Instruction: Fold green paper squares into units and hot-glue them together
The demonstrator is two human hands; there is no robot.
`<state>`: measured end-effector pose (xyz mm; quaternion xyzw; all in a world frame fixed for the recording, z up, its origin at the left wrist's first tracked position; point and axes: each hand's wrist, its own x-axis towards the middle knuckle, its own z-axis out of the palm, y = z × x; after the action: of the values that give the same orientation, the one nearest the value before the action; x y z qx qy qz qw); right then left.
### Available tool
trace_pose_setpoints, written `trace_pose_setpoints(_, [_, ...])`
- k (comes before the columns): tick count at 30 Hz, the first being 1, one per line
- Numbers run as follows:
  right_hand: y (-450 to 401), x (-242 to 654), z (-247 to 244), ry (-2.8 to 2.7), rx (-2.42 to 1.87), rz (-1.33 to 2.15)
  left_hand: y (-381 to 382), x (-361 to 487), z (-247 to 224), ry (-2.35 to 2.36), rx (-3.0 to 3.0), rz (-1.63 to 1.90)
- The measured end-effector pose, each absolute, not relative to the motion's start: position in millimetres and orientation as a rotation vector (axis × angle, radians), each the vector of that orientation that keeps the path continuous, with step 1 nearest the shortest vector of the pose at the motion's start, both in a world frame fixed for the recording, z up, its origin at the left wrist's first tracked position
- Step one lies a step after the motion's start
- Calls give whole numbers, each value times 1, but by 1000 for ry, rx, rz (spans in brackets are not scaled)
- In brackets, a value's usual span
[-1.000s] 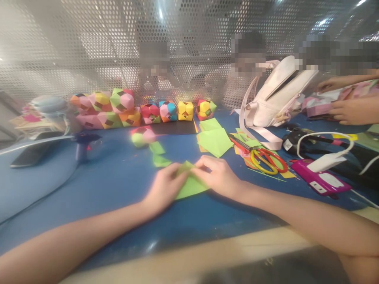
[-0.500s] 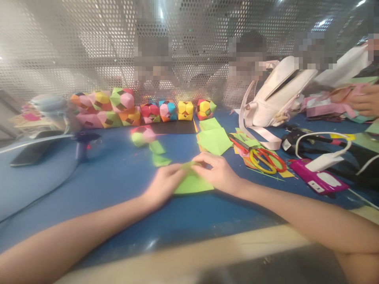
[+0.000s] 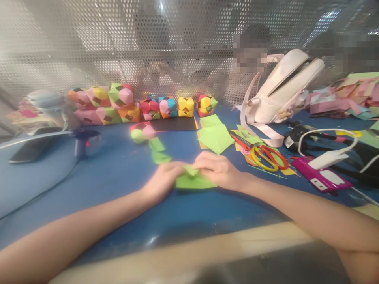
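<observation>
A green paper sheet (image 3: 195, 181) lies partly folded on the blue table, its upper edge raised between my hands. My left hand (image 3: 166, 175) grips its left side, fingers pressed together and a little blurred. At the upper right edge, my right hand (image 3: 214, 167) pinches the same paper. Just beyond my left hand are small folded green pieces (image 3: 160, 156) and a pink and green paper ball (image 3: 143, 133). A stack of green sheets (image 3: 216, 138) lies behind my right hand.
Colourful paper balls (image 3: 121, 96) line the mesh partition. To the right are scissors (image 3: 268, 157) on paper scraps, a white bag (image 3: 281, 88) and a purple power strip (image 3: 322, 175). A glue gun (image 3: 83, 140) and a phone (image 3: 32, 148) are at left.
The paper's upper edge now shows a small raised fold between my hands. My right hand's fingers have curled in more. The other person's hand at the far right has left the view.
</observation>
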<state>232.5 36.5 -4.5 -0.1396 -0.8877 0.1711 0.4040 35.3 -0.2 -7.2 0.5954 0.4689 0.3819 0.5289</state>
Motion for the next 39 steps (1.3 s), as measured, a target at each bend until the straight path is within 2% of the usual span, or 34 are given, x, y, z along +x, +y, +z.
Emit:
trace_pose_setpoints(14, [35,231,-3,-2240,-342,381,0,35,-7,1137,1453,891])
trace_pose_setpoints(24, [33,227,-3,-2197,-670,486,-6,36,4,1212,1662,843])
trace_pose_setpoints(39, [31,224,-6,-2207,-634,368,-2,40,1,1246,1762,864])
